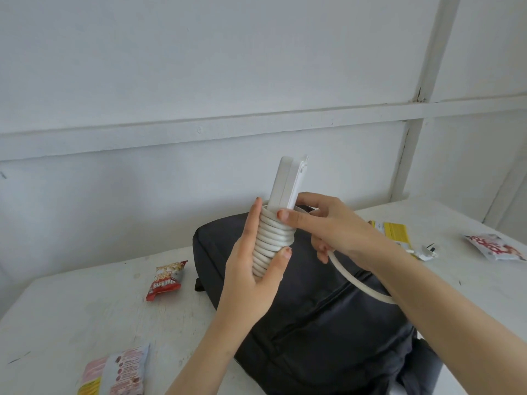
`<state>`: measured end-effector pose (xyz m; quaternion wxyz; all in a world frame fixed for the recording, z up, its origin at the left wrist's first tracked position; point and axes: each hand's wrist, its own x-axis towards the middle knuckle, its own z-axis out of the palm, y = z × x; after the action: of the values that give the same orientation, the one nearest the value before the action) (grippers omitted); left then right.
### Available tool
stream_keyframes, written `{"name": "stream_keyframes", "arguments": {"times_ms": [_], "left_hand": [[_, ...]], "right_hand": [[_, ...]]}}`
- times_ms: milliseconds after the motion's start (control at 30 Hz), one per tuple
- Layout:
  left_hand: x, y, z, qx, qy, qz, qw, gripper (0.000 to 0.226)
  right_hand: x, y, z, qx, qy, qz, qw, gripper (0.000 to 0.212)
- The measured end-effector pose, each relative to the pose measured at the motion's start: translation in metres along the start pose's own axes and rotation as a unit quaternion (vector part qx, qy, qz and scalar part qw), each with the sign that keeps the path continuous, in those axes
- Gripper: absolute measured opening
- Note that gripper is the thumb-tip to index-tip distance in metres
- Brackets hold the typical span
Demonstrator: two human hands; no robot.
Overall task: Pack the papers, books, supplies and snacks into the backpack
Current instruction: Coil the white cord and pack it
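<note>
Left grip (256, 269) curls round the cord (273, 238), which is coiled on an upright white block (285, 183). Right grip (328, 226) is just beside it, thumb pressed on the top coil and fingers pinching the loose run of cord. The backpack (313, 323) lies flat on the bench (71, 309) under both. Red snack (165, 277) and pink snack (117, 372) lie left of the left grip. Yellow snack (395, 232), plug (426, 252) and white snack (496, 248) lie right of the right grip.
</note>
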<state>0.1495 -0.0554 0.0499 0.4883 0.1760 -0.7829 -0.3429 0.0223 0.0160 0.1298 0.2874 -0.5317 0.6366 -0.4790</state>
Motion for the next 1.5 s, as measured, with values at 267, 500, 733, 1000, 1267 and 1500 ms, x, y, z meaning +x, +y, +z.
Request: {"name": "stream_keyframes", "arguments": {"times_ms": [267,500,733,1000,1267,1500], "left_hand": [[0.01,-0.019,-0.009,0.06,0.048,-0.001,0.997,0.071],[0.017,-0.048,-0.035,0.123,0.094,-0.054,0.986,0.07],[0.014,-0.06,-0.036,0.145,0.083,-0.082,0.983,0.071],[0.026,-0.055,-0.031,0.146,0.058,-0.058,0.986,0.07],[0.032,-0.063,-0.042,0.218,0.023,-0.077,0.973,0.073],[0.027,-0.045,-0.033,0.252,-0.081,-0.053,0.963,0.107]], "right_hand": [[-0.006,0.008,0.014,-0.073,-0.034,0.093,0.992,0.054],[-0.021,0.01,0.014,-0.441,0.142,-0.038,0.885,0.034],[-0.02,0.021,0.024,-0.401,0.104,-0.169,0.894,0.039],[-0.031,0.003,0.029,-0.416,0.045,-0.245,0.874,0.036],[-0.04,-0.023,0.0,-0.427,0.022,-0.218,0.877,0.026],[-0.021,-0.067,-0.011,-0.572,0.083,-0.35,0.737,0.03]]}}
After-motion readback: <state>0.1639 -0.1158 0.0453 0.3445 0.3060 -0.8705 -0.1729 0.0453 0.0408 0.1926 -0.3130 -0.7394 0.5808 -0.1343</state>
